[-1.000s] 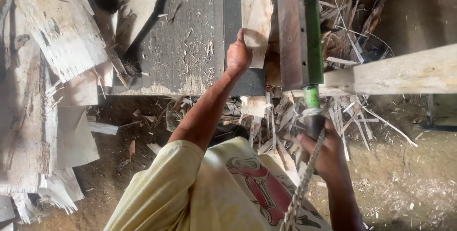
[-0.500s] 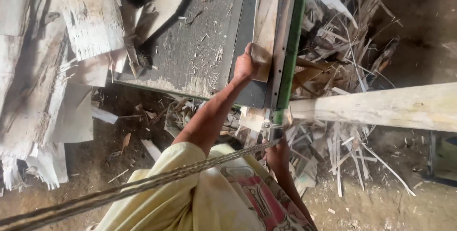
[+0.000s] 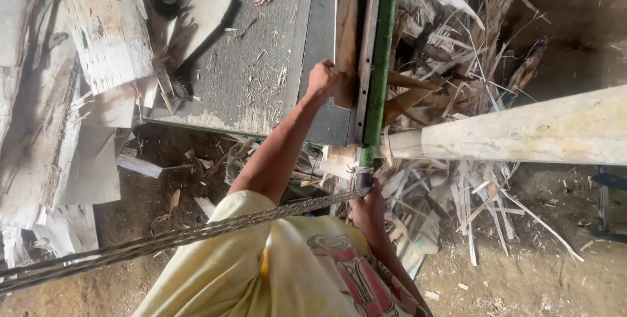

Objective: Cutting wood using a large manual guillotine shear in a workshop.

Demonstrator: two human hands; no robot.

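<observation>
Left hand (image 3: 324,79) clamped on near end of thin wood strip (image 3: 345,36); strip stands on edge on dark machine table (image 3: 261,75), along its right edge, pressed beside green lever bar (image 3: 381,55). Strip runs away from hand toward table's far edge. Right hand (image 3: 368,211) closed around lower end of green lever bar, below table's near edge, at knot of braided rope (image 3: 163,242). Rope stretches leftward across yellow shirt (image 3: 261,271). Pale log (image 3: 522,135) lying to the right. Veneer scraps (image 3: 457,193) piled under log; torn sheets (image 3: 72,82) off table's left edge.
</observation>
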